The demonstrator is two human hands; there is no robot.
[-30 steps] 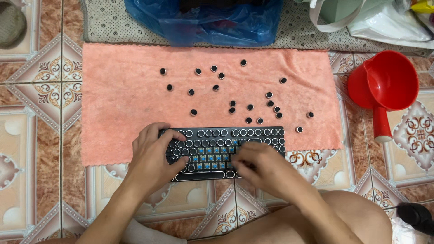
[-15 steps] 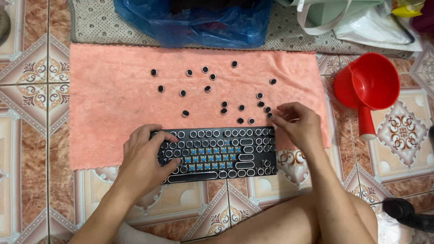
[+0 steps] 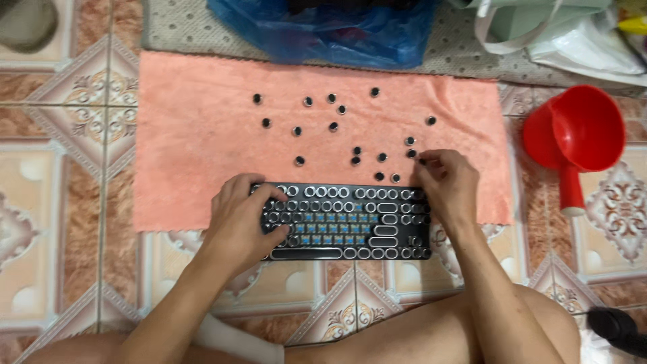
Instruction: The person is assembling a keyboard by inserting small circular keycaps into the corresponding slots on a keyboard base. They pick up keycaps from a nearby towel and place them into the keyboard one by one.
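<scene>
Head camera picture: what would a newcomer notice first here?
A black keyboard with round keys, many missing, lies at the near edge of a pink towel. Loose round keycaps are scattered above it. The left hand rests on the keyboard's left end; the right hand touches keycaps at its right.

The left hand (image 3: 242,219) covers the keyboard's (image 3: 347,221) left end. The blue bag (image 3: 323,30) is cut off at the top edge; whether the right hand's (image 3: 448,189) fingertips grip a keycap is unclear.

Black keyboard (image 3: 344,221) flat at pink towel's (image 3: 202,155) near edge, middle keycaps off; round keycaps (image 3: 337,135) scattered beyond.
</scene>
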